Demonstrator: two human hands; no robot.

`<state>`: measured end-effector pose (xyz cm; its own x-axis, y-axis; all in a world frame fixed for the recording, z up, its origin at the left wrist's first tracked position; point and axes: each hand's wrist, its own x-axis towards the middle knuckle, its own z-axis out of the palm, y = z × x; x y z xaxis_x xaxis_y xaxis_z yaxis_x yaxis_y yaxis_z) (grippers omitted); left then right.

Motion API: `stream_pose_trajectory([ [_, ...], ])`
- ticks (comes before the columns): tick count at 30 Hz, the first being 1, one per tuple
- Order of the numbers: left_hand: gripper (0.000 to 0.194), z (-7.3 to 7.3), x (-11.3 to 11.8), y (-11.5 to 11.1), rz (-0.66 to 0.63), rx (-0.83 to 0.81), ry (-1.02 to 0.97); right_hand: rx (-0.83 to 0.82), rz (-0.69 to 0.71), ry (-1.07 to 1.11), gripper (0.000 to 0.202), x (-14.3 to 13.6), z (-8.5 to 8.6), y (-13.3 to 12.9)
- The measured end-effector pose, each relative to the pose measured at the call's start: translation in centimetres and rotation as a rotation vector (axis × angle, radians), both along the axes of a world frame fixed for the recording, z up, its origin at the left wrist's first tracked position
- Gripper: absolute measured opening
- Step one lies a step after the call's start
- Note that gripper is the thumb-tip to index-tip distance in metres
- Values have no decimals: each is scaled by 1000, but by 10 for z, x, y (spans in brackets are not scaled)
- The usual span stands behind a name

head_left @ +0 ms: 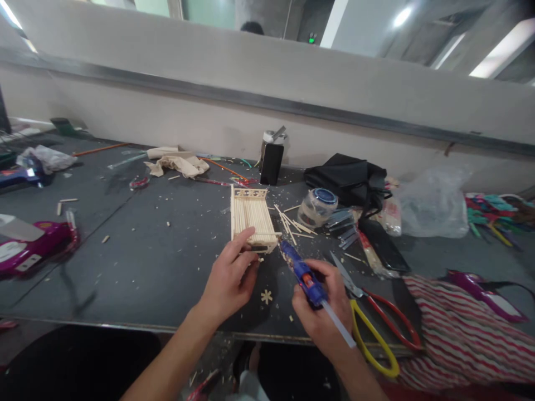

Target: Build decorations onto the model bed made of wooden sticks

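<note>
- Head view: the dark counter (137, 278) carries a miniature bed (253, 214) built of pale wooden sticks, with its patterned headboard at the far end. It stands upright near the middle of the counter.
- The left hand (232, 275) is at the near end of the bed, pinching it: one finger lies over the slats, the others curl at the near edge.
- The right hand (317, 320) is closed around a blue glue gun (303, 273). A translucent glue stick (338, 324) protrudes from its rear.
- The nozzle is at the near right corner of the bed; whether it touches the wood cannot be determined.
- A star-shaped wooden piece (266, 297) lies flat between the hands, on the near part of the counter. Small wood scraps are scattered around it.
- Loose wooden sticks (292, 224) lie right of the bed, beside a clear jar (318, 207) with a blue lid.
- Scissors (358, 291) with one red and one yellow handle lie right of the right hand, blades parted.
- Beyond the bed, a black smartphone (271, 164) stands upright before a container.
- A black bag (346, 178) lies behind the jar; a second dark phone (383, 245) rests flat nearer the scissors.
- A red-striped cloth (463, 328) occupies the near right edge; a beige cloth (179, 162) lies crumpled at the far left.
</note>
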<state>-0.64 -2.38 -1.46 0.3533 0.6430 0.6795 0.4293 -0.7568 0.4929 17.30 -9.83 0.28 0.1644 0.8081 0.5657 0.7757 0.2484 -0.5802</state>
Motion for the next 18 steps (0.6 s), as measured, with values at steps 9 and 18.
stream_pose_trajectory([
  [9,13,0,1,0,-6,-4,-13,0,14,-12,36,1,1,3],
  [18,12,1,1,0,-12,14,-15,5,28,-20,35,-1,2,2],
])
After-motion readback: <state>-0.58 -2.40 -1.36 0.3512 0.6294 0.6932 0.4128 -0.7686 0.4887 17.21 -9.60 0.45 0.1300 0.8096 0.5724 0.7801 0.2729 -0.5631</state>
